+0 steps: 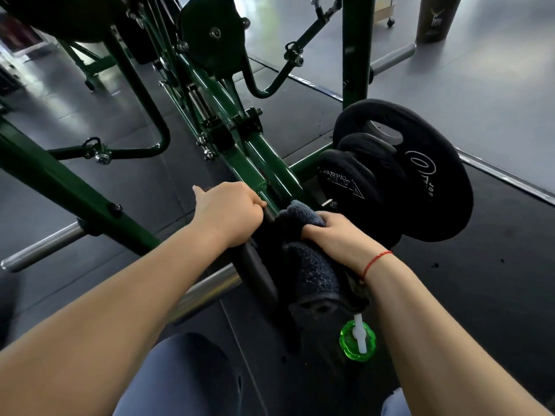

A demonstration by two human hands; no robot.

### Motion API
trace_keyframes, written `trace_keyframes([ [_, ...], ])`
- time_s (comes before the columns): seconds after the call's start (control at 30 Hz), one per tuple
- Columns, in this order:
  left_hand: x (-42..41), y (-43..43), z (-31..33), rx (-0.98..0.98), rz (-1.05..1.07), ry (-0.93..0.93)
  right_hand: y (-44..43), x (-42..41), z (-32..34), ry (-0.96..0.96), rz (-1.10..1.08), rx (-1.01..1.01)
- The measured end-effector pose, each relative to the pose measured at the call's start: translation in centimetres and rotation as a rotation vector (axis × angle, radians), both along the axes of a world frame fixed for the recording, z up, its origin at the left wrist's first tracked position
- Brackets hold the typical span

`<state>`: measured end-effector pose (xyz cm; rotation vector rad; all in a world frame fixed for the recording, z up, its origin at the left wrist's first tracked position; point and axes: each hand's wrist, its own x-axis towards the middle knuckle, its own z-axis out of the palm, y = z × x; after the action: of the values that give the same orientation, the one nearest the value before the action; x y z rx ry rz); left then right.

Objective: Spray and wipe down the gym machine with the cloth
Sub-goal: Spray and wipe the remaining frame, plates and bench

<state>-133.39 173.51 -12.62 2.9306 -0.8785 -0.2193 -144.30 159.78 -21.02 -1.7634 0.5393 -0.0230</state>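
- Left hand has its fingers curled over the top of a black bar on the green gym machine; the thumb sticks out to the side.
- Right hand, with a red string bracelet on the wrist, grips the cloth and presses it on the machine just beside the black bar.
- Cloth is dark blue-grey, thick and fluffy like terry, draped in folds under the palm.
- Green spray bottle with a white nozzle stands on the floor below the right wrist.
- Black weight plates hang near, at the right.
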Motion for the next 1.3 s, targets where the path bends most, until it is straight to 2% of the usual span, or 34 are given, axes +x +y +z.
trace_keyframes([
  [0.2, 0.0, 0.1, 0.0, -0.013, -0.005, 0.009, -1.6, -2.1, -1.7, 0.147, 0.16, 0.085],
  [0.23, 0.0, 0.1, 0.0, -0.018, -0.003, 0.012, -1.9, -2.4, -1.7, 0.186, 0.2, 0.048],
  [0.33, 0.1, 0.1, -0.1, -0.017, -0.003, 0.01, -2.8, -2.9, -2.6, 0.414, 0.288, -0.229],
  [0.4, 0.1, 0.1, -0.1, -0.008, -0.004, 0.008, -2.4, -2.7, -3.9, 0.491, 0.242, -0.264],
  [0.5, 0.1, 0.2, -0.1, -0.002, -0.002, 0.008, -0.3, -1.4, -6.9, 0.416, 0.139, -0.104],
  [0.67, 0.2, 0.2, -0.2, -0.015, 0.0, 0.007, 2.0, -0.4, -8.4, 0.377, -0.093, 0.179],
  [0.93, 0.2, 0.1, -0.1, 0.023, -0.023, -0.015, 0.3, 0.0, -4.2, 0.252, 0.05, -0.039],
  [1.07, 0.1, 0.1, -0.3, 0.02, -0.022, -0.071, 0.1, -0.4, -1.7, 0.06, -0.048, 0.01],
  [1.2, 0.1, 0.2, -0.4, -0.001, -0.012, -0.083, 1.2, -0.2, -0.7, -0.126, -0.179, 0.245],
  [1.3, 0.2, 0.0, -0.3, 0.063, -0.013, -0.077, 1.5, 0.5, 0.3, -0.186, -0.169, 0.176],
])
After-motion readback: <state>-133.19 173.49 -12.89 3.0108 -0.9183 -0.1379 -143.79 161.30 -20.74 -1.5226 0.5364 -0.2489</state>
